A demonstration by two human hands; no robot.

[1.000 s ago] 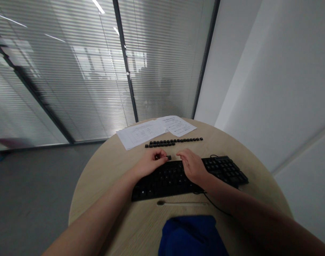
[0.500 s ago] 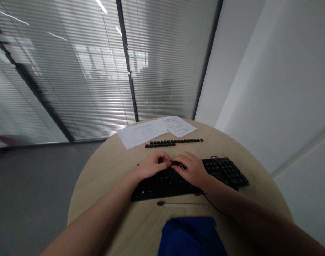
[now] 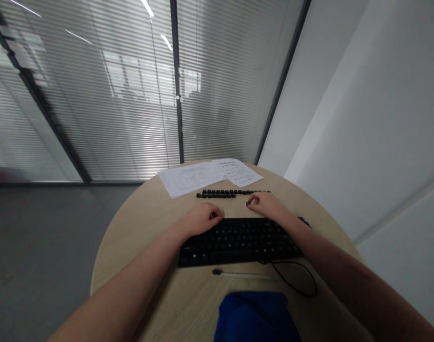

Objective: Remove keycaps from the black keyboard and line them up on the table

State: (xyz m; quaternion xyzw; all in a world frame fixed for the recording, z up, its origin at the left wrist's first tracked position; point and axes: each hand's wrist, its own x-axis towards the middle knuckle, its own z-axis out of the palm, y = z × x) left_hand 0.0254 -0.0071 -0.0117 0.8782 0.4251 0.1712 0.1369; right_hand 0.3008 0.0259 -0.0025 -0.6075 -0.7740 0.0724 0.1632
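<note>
A black keyboard (image 3: pixel 234 242) lies across the table under both forearms. My left hand (image 3: pixel 202 219) is curled closed at its far left edge; a bit of something dark shows between the fingers, too hidden to name. Beyond the keyboard, my right hand (image 3: pixel 268 205) pinches a small black keycap (image 3: pixel 248 204) between thumb and fingers, just above or on the table. Two rows of loose black keycaps (image 3: pixel 217 194) lie behind the hands. The right hand covers part of the far row's right end.
Printed papers (image 3: pixel 192 178) lie at the back of the round wooden table (image 3: pixel 138 228). A small brush with a pale handle (image 3: pixel 245 274) and the cable (image 3: pixel 311 280) lie before the keyboard. Blue cloth (image 3: pixel 254 316) is at the near edge. A glass partition with blinds stands behind.
My right hand has left the keyboard and my left hand, moving right and away towards the keycap rows with a keycap in its fingers. My left hand has stayed near the keyboard's far edge.
</note>
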